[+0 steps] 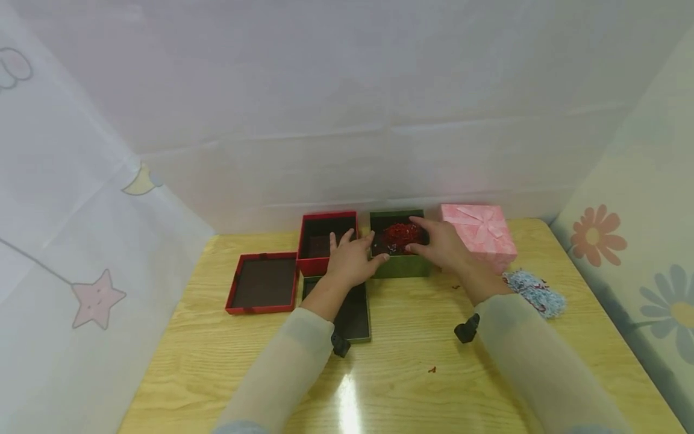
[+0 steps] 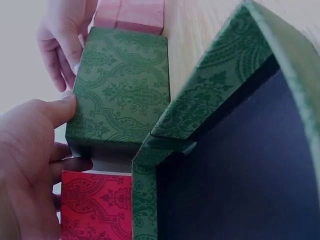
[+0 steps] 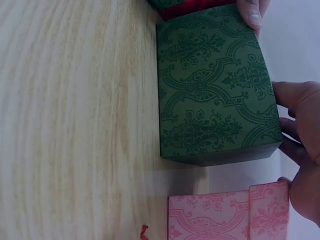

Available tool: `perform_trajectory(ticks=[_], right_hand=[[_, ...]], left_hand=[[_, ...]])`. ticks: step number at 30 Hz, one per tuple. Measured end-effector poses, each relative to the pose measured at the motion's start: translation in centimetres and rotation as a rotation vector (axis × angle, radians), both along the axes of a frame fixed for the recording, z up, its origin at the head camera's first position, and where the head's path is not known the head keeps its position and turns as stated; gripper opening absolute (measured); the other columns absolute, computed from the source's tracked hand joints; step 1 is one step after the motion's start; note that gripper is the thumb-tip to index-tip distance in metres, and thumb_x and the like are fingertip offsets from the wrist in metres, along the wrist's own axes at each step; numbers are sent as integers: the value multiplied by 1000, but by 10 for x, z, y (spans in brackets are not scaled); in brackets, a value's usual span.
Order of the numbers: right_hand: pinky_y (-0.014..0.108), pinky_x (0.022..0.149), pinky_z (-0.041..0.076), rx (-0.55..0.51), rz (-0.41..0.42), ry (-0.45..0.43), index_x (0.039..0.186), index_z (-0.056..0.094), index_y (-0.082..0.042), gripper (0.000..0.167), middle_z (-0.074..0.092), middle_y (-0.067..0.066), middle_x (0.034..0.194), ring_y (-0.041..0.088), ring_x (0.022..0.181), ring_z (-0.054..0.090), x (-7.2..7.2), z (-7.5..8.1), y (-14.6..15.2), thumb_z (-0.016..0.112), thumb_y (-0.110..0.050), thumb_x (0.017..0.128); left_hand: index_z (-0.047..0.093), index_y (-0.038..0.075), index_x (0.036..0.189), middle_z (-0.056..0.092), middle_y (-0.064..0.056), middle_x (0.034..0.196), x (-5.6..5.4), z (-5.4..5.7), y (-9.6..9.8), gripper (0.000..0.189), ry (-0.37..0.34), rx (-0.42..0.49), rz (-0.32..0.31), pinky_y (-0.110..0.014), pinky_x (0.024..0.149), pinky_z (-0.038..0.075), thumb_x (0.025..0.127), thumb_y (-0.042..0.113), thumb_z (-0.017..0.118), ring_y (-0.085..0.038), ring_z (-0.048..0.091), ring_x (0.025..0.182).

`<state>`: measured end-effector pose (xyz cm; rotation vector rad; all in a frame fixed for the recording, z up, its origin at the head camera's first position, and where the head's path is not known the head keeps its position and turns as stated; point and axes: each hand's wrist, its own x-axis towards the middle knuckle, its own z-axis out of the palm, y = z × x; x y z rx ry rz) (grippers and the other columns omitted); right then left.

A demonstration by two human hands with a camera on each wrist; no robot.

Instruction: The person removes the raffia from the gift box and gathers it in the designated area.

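A green patterned box (image 1: pixel 401 266) stands without its lid at the back of the table, with a tangle of red paper shreds (image 1: pixel 402 234) and a few pale bits inside. My left hand (image 1: pixel 351 262) spreads its fingers at the box's left front corner, the thumb on the front rim. From the right, my right hand (image 1: pixel 441 241) reaches over the rim. Its thumb and index finger curve apart beside the red shreds, while other fingers lie along the right wall in the right wrist view. To the left sits an open red box (image 1: pixel 314 267) with a dark interior.
A red lid (image 1: pixel 262 283) lies inside up on the left. Nearer is a green lid (image 1: pixel 355 319), partly under my left arm. At right stand a pink box with a bow (image 1: pixel 479 229) and a pale blue shred clump (image 1: pixel 537 293). Red scraps (image 1: pixel 432 369) dot the table.
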<state>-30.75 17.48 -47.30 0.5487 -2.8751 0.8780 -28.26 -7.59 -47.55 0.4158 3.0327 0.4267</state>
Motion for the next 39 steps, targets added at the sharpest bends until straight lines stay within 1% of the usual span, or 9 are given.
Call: perform_trajectory(ticks=[4, 11, 15, 19, 22, 26, 29, 35, 39], right_hand=[[57, 108, 45, 70, 11, -2, 152, 53, -10, 73, 68, 22, 132, 40, 122, 63, -4, 1, -1, 83, -33, 90], [68, 118, 18, 188, 41, -30, 151, 55, -11, 74, 66, 16, 137, 39, 127, 60, -13, 4, -7, 85, -34, 88], [73, 117, 12, 242, 49, -29, 150, 57, -13, 74, 65, 14, 140, 40, 128, 60, -22, 2, -7, 87, -35, 86], [75, 115, 12, 275, 64, -21, 147, 60, -13, 72, 68, 13, 135, 40, 124, 62, -29, 1, -10, 89, -31, 84], [74, 112, 18, 313, 80, -31, 146, 61, -15, 71, 71, 12, 131, 39, 120, 64, -34, -1, -12, 89, -31, 83], [71, 109, 24, 348, 102, -52, 147, 61, -18, 72, 73, 11, 125, 39, 116, 65, -40, -2, -16, 90, -29, 82], [70, 110, 23, 371, 123, -67, 146, 62, -22, 73, 75, 9, 122, 39, 116, 65, -45, -2, -17, 91, -29, 80], [69, 108, 25, 427, 170, -102, 144, 64, -29, 69, 75, 5, 122, 38, 117, 64, -54, 0, -17, 92, -29, 81], [67, 104, 30, 457, 210, -111, 143, 65, -30, 68, 75, 6, 122, 38, 117, 64, -61, 3, -19, 91, -25, 81]], left_hand=[[38, 29, 162, 65, 6, 141, -1, 2, 1, 81, -14, -16, 10, -65, 124, 0, 96, 75, 51, -31, 19, 158], [38, 32, 162, 62, 6, 145, -3, -1, 0, 81, -21, -10, 20, -64, 124, 3, 94, 76, 52, -30, 19, 158], [39, 31, 162, 61, 6, 145, -3, -2, 1, 81, -19, 4, 18, -65, 124, 3, 95, 75, 53, -30, 19, 158], [40, 28, 161, 62, 5, 145, -2, 0, 1, 81, -17, 18, 11, -65, 124, 4, 95, 73, 54, -32, 21, 157], [41, 28, 161, 63, 5, 143, -1, 0, 1, 81, -11, 24, 7, -65, 124, 4, 95, 73, 54, -33, 23, 157], [39, 30, 161, 63, 7, 144, -1, -2, 0, 81, -22, 22, 10, -64, 125, 3, 95, 74, 54, -31, 22, 157], [39, 32, 161, 63, 8, 144, -1, -1, 0, 80, -28, 22, 17, -63, 125, 4, 95, 74, 54, -29, 22, 157], [40, 32, 161, 59, 9, 147, -1, -1, 2, 80, -19, 19, 15, -62, 125, 5, 95, 74, 54, -28, 22, 157], [41, 32, 161, 61, 10, 146, -1, -2, 1, 80, -9, 17, 21, -63, 125, 6, 94, 74, 55, -28, 24, 156]])
